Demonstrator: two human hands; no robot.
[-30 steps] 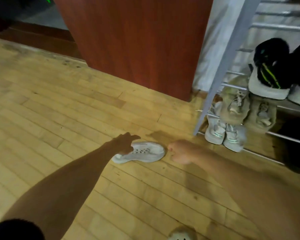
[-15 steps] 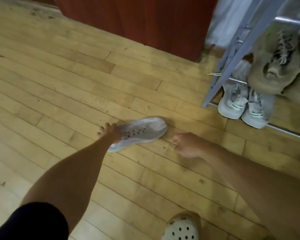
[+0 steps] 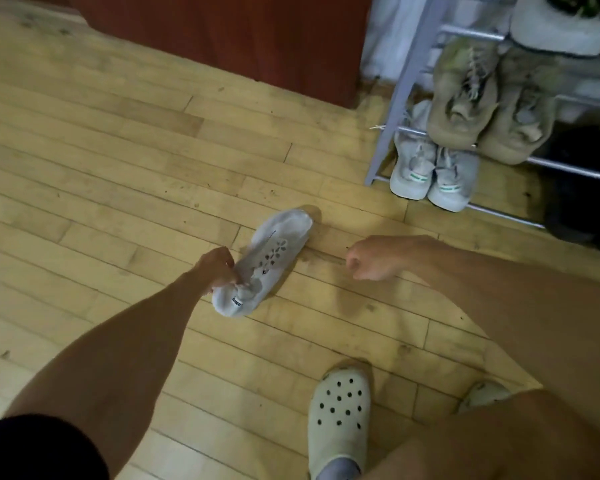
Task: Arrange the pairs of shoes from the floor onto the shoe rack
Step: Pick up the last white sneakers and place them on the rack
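The left hand [image 3: 219, 268] is pinched on the heel collar of a pale grey mesh sneaker [image 3: 264, 265] with flower-shaped perforations, a grip seemingly chosen because the soft opening folds easily. Its toe points away from the grip, toward the grey metal shoe rack [image 3: 413, 88], and appears to rest on the plank floor [image 3: 118, 150]. The right hand [image 3: 374, 258], loosely curled and holding nothing, hovers just right of the sneaker.

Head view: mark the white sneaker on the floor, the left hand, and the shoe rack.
white sneaker [image 3: 274, 251]: head view, on the perforated upper, mid-shoe.
left hand [image 3: 215, 268]: head view, on the back of the hand, its grip at the sneaker's heel.
shoe rack [image 3: 400, 98]: head view, on the slanted grey side post.
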